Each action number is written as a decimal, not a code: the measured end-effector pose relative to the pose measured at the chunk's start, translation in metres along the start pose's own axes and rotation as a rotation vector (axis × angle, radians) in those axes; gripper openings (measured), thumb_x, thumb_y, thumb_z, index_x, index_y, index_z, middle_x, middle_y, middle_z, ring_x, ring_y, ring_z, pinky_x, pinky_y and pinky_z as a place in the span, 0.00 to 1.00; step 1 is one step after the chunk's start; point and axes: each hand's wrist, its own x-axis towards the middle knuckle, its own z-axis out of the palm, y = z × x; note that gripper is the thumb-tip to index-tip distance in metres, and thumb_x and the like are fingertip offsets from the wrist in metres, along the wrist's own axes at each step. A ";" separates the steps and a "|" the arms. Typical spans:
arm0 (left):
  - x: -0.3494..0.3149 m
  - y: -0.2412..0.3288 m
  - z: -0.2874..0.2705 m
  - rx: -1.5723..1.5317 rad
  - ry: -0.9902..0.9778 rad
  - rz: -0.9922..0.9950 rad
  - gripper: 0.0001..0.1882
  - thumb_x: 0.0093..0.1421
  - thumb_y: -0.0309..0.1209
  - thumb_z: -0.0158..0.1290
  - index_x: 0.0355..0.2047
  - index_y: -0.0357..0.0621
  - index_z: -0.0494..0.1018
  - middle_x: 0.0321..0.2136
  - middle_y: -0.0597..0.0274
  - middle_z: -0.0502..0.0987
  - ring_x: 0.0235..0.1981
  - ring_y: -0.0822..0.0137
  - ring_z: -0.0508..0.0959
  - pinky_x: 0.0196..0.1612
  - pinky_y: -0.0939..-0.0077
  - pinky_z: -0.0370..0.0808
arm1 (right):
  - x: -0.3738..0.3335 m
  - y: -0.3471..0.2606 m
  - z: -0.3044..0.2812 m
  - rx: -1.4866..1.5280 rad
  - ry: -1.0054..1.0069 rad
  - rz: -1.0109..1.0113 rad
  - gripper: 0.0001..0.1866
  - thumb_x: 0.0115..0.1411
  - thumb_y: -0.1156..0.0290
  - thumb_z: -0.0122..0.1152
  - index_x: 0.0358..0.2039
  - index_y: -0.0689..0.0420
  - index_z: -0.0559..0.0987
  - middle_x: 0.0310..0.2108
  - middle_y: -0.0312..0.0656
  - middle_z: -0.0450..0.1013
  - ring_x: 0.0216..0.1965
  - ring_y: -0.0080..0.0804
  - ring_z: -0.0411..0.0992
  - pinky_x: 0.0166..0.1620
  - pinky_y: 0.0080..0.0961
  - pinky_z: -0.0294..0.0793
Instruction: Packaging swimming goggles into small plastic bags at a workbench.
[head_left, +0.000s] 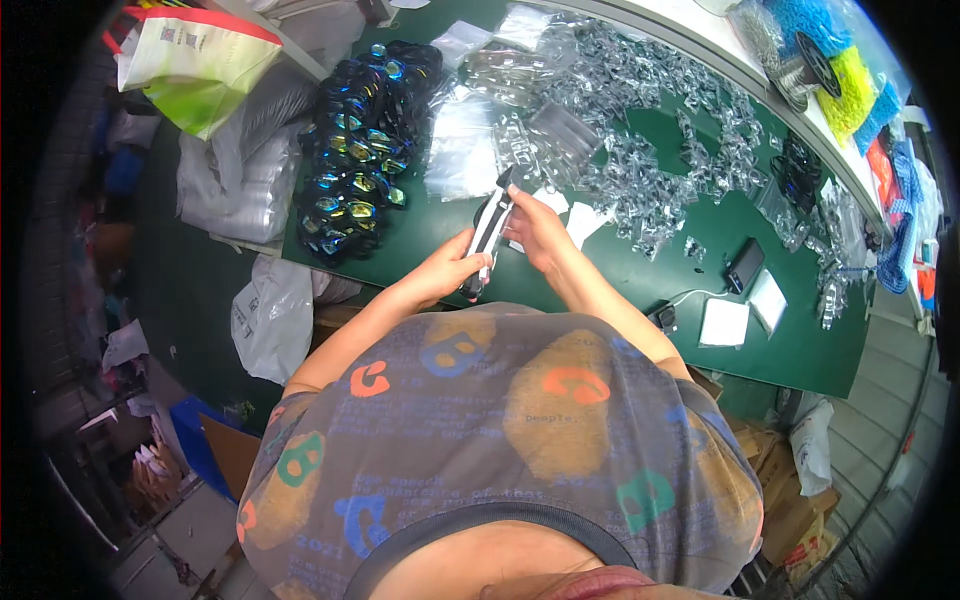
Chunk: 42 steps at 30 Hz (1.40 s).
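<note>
Between my two hands, just above the near part of the green table [400, 285], is a long, narrow black-and-white striped item [488, 232]; its exact kind is not clear. My left hand [452, 268] grips its lower end, thumb on top. Up at the black tip, my right hand [537, 228] pinches it with thumb and fingers. White paper pieces [584, 222] lie just beyond the right hand. To the left is a heap of dark goggles [355, 150] with shiny mirrored lenses. A stack of clear plastic bags [460, 145] lies beyond my hands.
Many small clear plastic pieces [645, 185] spread over the table's far right. A black box-shaped device [744, 265] with a white cable sits near white pads [724, 322]. A shelf edge [690, 60] borders the back. Plastic-wrapped bundles [240, 190] stand at left.
</note>
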 end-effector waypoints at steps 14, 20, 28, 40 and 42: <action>-0.024 0.014 -0.024 -0.602 -0.306 -0.451 0.21 0.69 0.41 0.49 0.57 0.42 0.70 0.39 0.61 0.79 0.36 0.69 0.82 0.30 0.79 0.78 | -0.054 -0.024 -0.001 -1.783 -0.284 -1.489 0.21 0.53 0.68 0.62 0.49 0.44 0.78 0.39 0.30 0.73 0.47 0.30 0.72 0.61 0.46 0.63; -0.024 0.021 -0.017 -0.673 -0.282 -0.433 0.30 0.72 0.55 0.39 0.53 0.41 0.71 0.38 0.59 0.80 0.37 0.69 0.82 0.26 0.80 0.78 | -0.053 -0.033 -0.003 -1.836 -0.426 -1.475 0.21 0.54 0.68 0.61 0.51 0.44 0.79 0.42 0.32 0.73 0.48 0.31 0.72 0.62 0.49 0.64; -0.023 0.011 -0.020 -0.536 -0.188 -0.516 0.22 0.69 0.40 0.55 0.58 0.41 0.70 0.40 0.63 0.79 0.37 0.73 0.81 0.23 0.82 0.75 | -0.067 -0.044 0.012 -1.815 -0.563 -1.138 0.30 0.53 0.71 0.65 0.58 0.57 0.72 0.59 0.43 0.70 0.66 0.43 0.64 0.72 0.49 0.54; 0.020 -0.006 -0.035 -0.149 -0.051 -0.292 0.34 0.67 0.62 0.43 0.55 0.45 0.71 0.38 0.57 0.79 0.33 0.67 0.80 0.38 0.70 0.80 | -0.046 -0.008 -0.015 -1.538 -0.433 -0.634 0.14 0.54 0.64 0.67 0.38 0.57 0.76 0.37 0.51 0.78 0.43 0.53 0.76 0.45 0.46 0.75; 0.022 -0.019 -0.035 -0.119 -0.091 -0.039 0.36 0.67 0.63 0.45 0.60 0.45 0.68 0.42 0.60 0.78 0.38 0.68 0.79 0.45 0.73 0.78 | -0.039 0.001 -0.030 -1.399 -0.239 -0.437 0.16 0.56 0.61 0.68 0.38 0.57 0.76 0.35 0.52 0.78 0.40 0.55 0.77 0.42 0.47 0.75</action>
